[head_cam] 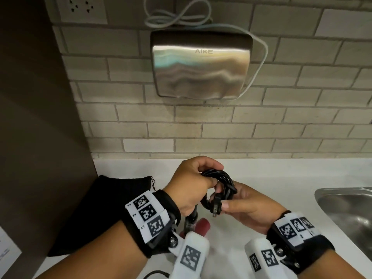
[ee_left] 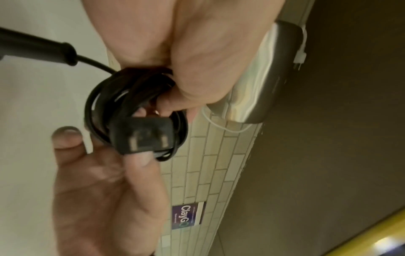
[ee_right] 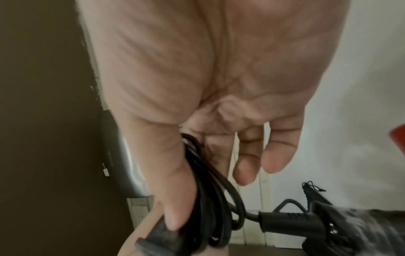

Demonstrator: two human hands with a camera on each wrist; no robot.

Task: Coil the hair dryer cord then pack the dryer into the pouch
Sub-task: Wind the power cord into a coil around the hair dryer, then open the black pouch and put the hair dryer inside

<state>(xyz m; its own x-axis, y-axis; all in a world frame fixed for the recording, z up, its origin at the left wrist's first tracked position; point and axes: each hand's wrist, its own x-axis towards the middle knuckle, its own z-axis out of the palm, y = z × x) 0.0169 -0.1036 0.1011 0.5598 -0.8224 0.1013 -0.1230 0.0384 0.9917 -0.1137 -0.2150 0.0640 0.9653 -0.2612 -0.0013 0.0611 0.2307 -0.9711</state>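
Head view: coiled cord (head_cam: 219, 183) is clamped by left hand (head_cam: 190, 185) | plug (head_cam: 216, 206) is pinched by right hand (head_cam: 249, 206) | cord judged springy, light; loops best held together | pouch (head_cam: 112, 202) is seen soft at counter's left edge.

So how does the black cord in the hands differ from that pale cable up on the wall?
The black cord is wound into a tight coil held by the left hand, with the right hand pinching its plug. The pale cable hangs in loose loops above the steel wall unit, and nobody touches it. The cord is dark and looks thicker; the cable is light and thin. Both are looped.
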